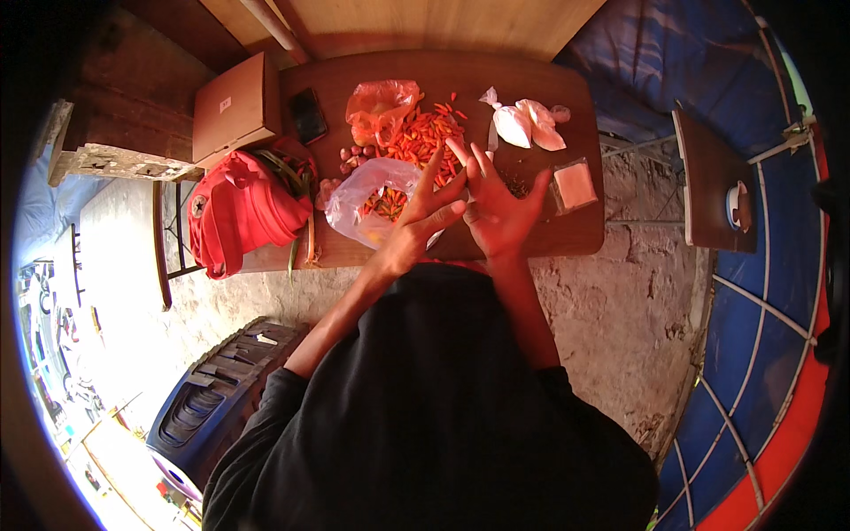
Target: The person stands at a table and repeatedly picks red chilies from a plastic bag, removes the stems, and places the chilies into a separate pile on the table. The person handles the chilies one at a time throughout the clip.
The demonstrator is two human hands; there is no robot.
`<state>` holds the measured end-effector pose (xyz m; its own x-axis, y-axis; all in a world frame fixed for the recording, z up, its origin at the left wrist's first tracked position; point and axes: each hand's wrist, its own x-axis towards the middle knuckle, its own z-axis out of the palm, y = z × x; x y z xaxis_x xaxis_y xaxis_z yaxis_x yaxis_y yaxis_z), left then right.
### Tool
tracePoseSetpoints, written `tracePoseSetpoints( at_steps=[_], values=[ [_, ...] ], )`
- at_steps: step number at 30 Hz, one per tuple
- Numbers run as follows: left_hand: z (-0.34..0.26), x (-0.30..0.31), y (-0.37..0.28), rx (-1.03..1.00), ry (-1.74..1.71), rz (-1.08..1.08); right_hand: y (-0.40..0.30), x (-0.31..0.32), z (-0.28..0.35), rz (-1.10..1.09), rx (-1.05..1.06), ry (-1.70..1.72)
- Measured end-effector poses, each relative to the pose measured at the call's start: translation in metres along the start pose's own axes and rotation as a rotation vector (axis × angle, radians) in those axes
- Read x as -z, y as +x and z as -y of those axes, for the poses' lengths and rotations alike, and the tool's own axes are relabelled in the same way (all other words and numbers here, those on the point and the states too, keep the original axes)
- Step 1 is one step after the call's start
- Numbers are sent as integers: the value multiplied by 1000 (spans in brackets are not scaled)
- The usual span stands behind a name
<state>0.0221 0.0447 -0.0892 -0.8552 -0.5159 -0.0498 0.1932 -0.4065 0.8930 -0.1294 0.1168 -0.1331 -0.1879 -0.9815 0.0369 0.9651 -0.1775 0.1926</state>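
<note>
My left hand is raised over the table with its fingers apart, beside a clear plastic bag that holds red and green chillies. Its fingertips overlap or meet those of my right hand; whether they touch is hard to tell. The right hand is spread too, and nothing shows in either one. Beyond them lies a heap of red chillies, next to an orange-red plastic bag. A knife lies past my right fingertips. Small dark bits, perhaps stems, lie behind the right hand.
Shallots lie left of the chillies. Knotted bags of white powder and a wrapped pink block lie on the right. A phone, a cardboard box and a red bag with spring onions occupy the table's left side.
</note>
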Motion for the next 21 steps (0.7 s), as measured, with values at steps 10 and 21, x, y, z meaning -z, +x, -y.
tracePoseSetpoints(
  at_steps=[10, 21],
  values=[
    [10, 11, -1, 22, -174, -78, -1, -12, -6, -47, 105, -327],
    [13, 29, -11, -50, -287, -111, 18, 5, -13, -2, 272, -1076]
  ],
)
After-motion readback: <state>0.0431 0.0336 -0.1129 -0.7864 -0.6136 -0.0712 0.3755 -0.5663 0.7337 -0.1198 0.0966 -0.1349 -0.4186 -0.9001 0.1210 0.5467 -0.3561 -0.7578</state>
